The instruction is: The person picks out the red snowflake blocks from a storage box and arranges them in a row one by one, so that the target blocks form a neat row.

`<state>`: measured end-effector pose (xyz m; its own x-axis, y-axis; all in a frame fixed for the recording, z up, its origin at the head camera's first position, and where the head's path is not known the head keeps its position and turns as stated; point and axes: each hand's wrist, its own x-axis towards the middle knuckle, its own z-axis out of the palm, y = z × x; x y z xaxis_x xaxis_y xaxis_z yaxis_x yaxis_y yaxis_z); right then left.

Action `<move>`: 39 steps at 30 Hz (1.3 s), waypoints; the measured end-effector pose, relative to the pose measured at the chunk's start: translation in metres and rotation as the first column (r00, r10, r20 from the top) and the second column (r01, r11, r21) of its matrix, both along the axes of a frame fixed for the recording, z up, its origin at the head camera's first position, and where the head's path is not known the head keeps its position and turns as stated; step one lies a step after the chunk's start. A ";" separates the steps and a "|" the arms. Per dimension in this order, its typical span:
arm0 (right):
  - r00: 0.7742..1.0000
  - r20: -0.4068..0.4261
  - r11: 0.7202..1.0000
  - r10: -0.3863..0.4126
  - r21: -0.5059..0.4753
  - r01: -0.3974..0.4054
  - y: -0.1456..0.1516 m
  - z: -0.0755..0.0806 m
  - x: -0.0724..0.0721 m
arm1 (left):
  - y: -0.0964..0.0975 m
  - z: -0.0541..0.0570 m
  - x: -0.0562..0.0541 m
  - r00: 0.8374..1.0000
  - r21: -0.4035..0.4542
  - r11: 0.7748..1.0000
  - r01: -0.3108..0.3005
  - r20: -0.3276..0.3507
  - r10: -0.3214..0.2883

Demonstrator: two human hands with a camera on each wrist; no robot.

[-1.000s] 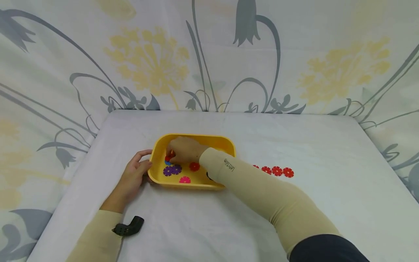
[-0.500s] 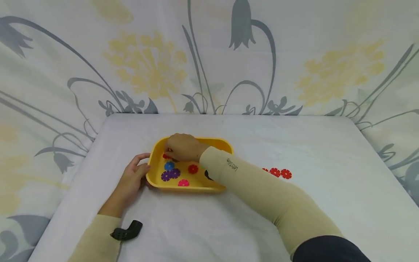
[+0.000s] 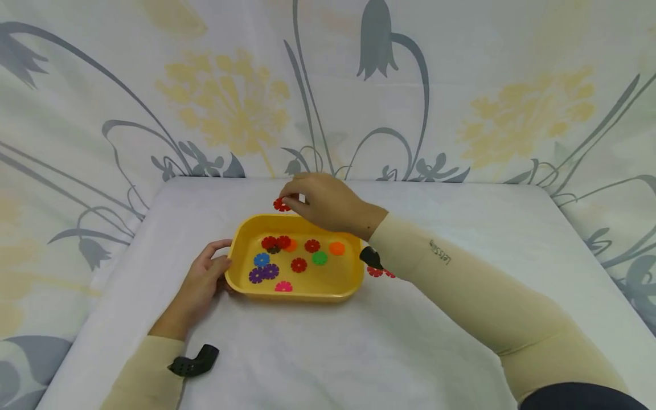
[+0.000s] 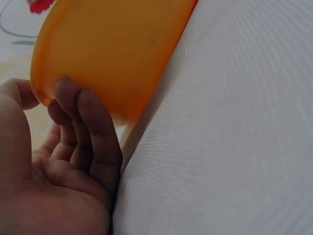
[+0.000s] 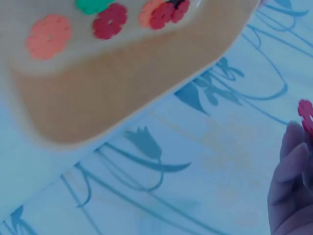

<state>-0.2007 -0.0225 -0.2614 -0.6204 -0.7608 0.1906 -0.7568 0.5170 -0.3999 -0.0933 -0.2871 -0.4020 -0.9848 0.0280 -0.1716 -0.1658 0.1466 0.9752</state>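
Observation:
My right hand (image 3: pixel 328 199) pinches a red flower-shaped plastic disc (image 3: pixel 281 205) between thumb and fingers, raised above the far rim of the yellow tray (image 3: pixel 307 292). In the right wrist view, that red disc (image 5: pixel 305 111) sits at the fingertips. My left hand (image 3: pixel 197 285) holds the tray's left end. The left wrist view has the thumb at the rim and curled fingers (image 4: pixel 98 117) against the outer wall of the tray (image 4: pixel 122 49). Inside lie several notched discs: a blue disc (image 3: pixel 261 259), purple discs (image 3: pixel 263 273), a green disc (image 3: pixel 319 258), an orange disc (image 3: pixel 336 248) and red discs (image 3: pixel 299 265).
Beside the tray's right end, red discs (image 3: pixel 375 271) lie on the white-covered table (image 3: pixel 328 353), partly hidden by the right forearm. A flower-patterned cloth (image 3: pixel 328 85) hangs behind the table. Black wrist devices (image 3: pixel 195 363) are strapped on both sleeves.
My right hand has risen out of the tray with a red disc, moving up and slightly right. More discs in the tray now show. The left hand keeps its hold on the tray.

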 end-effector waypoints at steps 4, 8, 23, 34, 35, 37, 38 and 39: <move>0.997 -0.036 0.988 -0.073 -0.140 0.067 0.040 0.001 0.004 | 0.001 -0.001 -0.003 1.000 -0.014 1.000 -0.005 -0.001 0.005; 0.984 -0.080 0.968 -0.162 -0.204 0.143 0.089 -0.011 0.007 | 0.001 -0.001 -0.004 1.000 -0.028 1.000 -0.012 0.022 0.012; 0.808 0.266 0.833 -0.526 -0.029 0.552 0.240 -0.065 0.036 | -0.003 0.000 0.000 1.000 -0.043 0.999 -0.014 0.008 0.014; 0.704 0.440 0.826 -0.557 0.206 0.525 0.278 -0.093 0.044 | 0.000 -0.001 0.001 1.000 -0.014 1.000 -0.004 -0.011 0.004; 0.701 0.441 0.824 -0.561 0.218 0.523 0.280 -0.095 0.044 | 0.000 -0.001 0.001 1.000 -0.014 1.000 -0.004 -0.009 0.004; 0.698 0.438 0.822 -0.566 0.234 0.519 0.283 -0.098 0.044 | 0.000 -0.001 0.000 1.000 -0.016 1.000 -0.005 -0.005 0.005; 0.700 0.433 0.821 -0.568 0.240 0.518 0.284 -0.100 0.044 | 0.000 -0.001 0.000 1.000 -0.022 1.000 -0.006 -0.003 0.005; 0.701 0.429 0.820 -0.570 0.245 0.518 0.286 -0.102 0.044 | 0.000 -0.001 0.000 1.000 -0.027 1.000 -0.006 -0.001 0.006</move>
